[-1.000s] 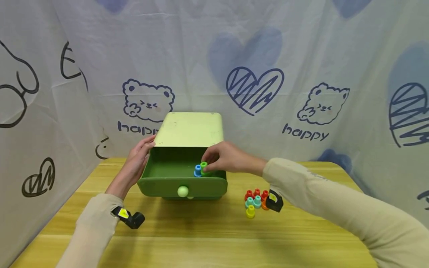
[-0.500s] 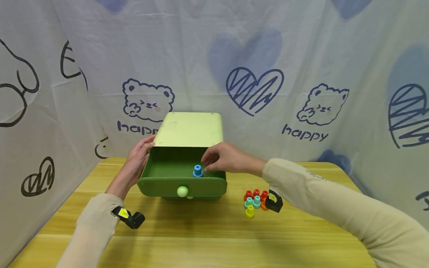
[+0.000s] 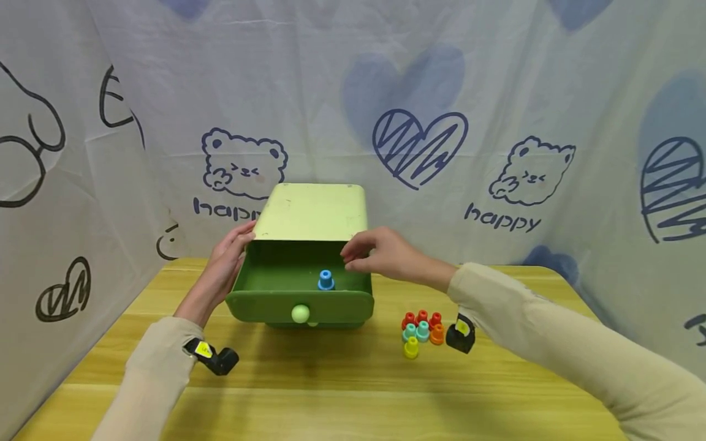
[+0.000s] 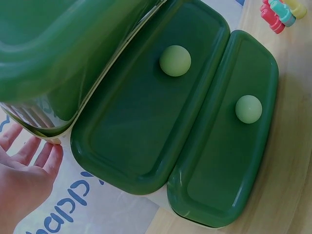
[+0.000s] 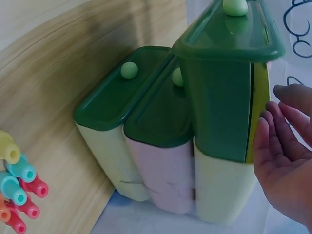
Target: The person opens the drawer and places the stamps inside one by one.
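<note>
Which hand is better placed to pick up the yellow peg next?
Right, most likely. The right hand looks empty and is nearer the yellow peg, while the left hand touches the left side of the cabinet.

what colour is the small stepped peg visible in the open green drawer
Blue: the stepped peg shows best in the head view.

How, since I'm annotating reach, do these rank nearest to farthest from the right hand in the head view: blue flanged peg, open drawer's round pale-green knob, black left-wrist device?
1. Blue flanged peg: inside the open green drawer.
2. Round pale-green knob: drawer front.
3. Black left-wrist device: lower left.
</note>
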Tool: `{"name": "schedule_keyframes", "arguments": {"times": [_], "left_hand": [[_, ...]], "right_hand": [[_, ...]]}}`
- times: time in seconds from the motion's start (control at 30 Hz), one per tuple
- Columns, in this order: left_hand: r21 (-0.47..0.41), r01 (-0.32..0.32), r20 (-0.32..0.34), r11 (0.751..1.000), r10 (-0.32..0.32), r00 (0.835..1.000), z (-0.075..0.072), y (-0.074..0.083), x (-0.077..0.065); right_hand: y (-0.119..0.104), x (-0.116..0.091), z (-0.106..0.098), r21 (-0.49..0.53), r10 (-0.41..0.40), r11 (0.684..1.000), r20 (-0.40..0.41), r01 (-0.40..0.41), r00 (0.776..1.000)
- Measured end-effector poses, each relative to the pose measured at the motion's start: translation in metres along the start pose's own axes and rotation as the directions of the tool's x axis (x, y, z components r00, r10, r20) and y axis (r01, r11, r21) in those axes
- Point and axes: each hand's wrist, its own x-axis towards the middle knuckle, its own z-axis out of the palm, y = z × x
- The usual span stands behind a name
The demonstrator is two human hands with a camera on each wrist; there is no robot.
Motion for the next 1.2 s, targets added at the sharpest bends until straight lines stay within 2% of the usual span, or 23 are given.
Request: {"name": "schedule_keyframes", "arguments": {"times": [0.1, 0.3, 0.5, 0.67, 0.9, 1.2], "left_hand": [[-0.002, 0.002, -0.001, 1.0, -0.002, 1.0, 0.0, 0.0, 0.0], [0.006, -0.001, -0.002, 1.0, 0.001, 1.0, -0.001, 0.0, 0.0], [0.004, -0.003, 0.001, 1.0, 0.003, 1.0, 0.0, -0.002, 0.0], [0.009, -0.004, -0.002, 1.0, 0.004, 1.0, 0.001, -0.001, 0.0], [0.02, -0.005, -0.004, 1.0, 0.006, 1.0, 0.002, 0.0, 0.0], [0.026, 0.001, 0.0, 1.0, -0.001, 1.0, 0.001, -0.001, 0.0]], "right_hand": [[0.006, -0.005, -0.005, 0.022, 0.041, 0.999, -0.033, -0.04, 0.999], [0.023, -0.017, -0.008, 0.086, 0.069, 0.994, -0.087, -0.062, 0.994], [0.043, -0.035, 0.002, 0.189, 0.135, 0.976, -0.141, -0.108, 0.981], [0.06, -0.054, 0.013, 0.209, 0.169, 0.968, -0.149, -0.136, 0.974], [0.087, -0.078, 0.02, 0.211, 0.277, 0.949, -0.196, -0.235, 0.941], [0.112, -0.102, 0.033, 0.172, 0.343, 0.936, -0.251, -0.307, 0.905]]}}
